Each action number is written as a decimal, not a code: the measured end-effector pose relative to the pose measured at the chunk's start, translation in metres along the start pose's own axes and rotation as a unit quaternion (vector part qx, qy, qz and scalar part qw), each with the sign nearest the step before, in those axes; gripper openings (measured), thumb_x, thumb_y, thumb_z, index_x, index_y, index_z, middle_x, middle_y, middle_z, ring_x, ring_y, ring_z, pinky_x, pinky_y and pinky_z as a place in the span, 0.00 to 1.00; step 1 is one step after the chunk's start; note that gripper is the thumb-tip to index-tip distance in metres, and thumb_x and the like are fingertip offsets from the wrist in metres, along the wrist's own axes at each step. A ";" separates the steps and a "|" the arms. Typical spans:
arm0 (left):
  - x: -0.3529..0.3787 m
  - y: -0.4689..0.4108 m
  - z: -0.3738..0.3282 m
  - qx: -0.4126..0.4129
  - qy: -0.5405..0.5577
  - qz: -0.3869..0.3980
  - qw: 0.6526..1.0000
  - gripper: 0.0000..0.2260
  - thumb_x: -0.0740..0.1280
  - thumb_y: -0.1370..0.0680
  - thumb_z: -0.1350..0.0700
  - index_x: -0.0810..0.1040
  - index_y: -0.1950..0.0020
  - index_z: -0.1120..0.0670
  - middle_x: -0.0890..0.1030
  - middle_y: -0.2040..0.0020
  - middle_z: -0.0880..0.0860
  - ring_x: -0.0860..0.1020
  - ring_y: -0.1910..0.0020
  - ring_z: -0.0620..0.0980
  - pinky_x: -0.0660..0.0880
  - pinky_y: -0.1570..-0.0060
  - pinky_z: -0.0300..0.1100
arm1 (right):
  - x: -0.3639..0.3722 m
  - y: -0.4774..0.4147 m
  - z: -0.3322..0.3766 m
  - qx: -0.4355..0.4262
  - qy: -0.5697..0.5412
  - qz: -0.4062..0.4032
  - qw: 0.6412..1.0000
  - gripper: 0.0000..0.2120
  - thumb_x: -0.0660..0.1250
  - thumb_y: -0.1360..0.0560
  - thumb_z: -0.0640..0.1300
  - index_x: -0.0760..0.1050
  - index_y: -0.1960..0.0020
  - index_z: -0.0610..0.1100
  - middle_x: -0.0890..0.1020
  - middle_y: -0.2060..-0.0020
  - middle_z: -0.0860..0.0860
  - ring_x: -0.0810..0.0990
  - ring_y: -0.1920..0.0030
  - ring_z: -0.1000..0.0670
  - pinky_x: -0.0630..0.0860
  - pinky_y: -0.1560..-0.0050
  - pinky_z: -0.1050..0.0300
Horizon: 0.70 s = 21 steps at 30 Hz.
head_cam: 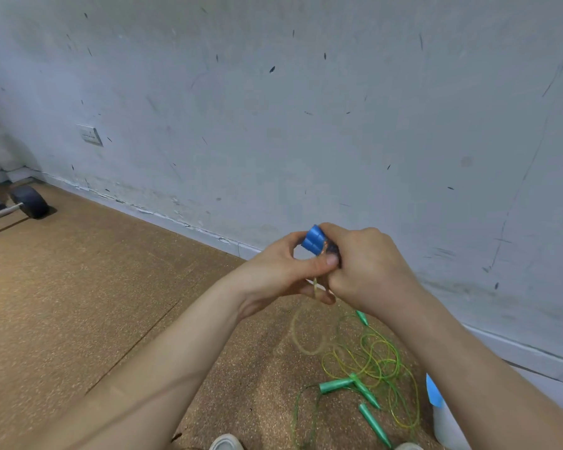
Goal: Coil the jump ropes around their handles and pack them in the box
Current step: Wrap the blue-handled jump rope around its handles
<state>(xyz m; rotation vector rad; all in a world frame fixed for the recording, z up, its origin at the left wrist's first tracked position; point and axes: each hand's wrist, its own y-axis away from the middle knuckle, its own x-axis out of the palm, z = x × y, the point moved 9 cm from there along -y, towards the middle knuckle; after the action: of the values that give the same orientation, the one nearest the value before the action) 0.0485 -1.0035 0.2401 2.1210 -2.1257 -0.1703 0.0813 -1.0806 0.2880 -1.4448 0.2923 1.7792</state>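
Blue handles were held together above the floor, with the left hand and right hand both curled round them, apparently steadying them for winding the pale rope hanging below. Green ropes lay loose beneath, beside a scuffed wall.

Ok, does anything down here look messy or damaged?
Yes. The green jump ropes lie tangled on the floor, handles pointing different ways, while the left hand and right hand grip the blue handles. The wall is scuffed with dark marks, and paint flakes along its base.
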 end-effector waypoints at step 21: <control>-0.052 0.008 -0.020 0.112 -0.094 -0.160 0.976 0.03 0.70 0.24 0.56 0.78 0.57 0.54 0.68 0.72 0.48 0.64 0.76 0.44 0.62 0.77 0.35 | 0.020 -0.003 -0.035 0.177 -0.558 0.011 0.810 0.21 0.68 0.28 0.28 0.75 0.36 0.39 0.86 0.57 0.44 0.85 0.61 0.45 0.82 0.59 0.52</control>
<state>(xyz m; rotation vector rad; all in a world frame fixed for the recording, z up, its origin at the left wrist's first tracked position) 0.0444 -0.9516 0.2601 2.6719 -1.9610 -0.1752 0.1078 -1.0923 0.2595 0.0063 -0.0009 2.1273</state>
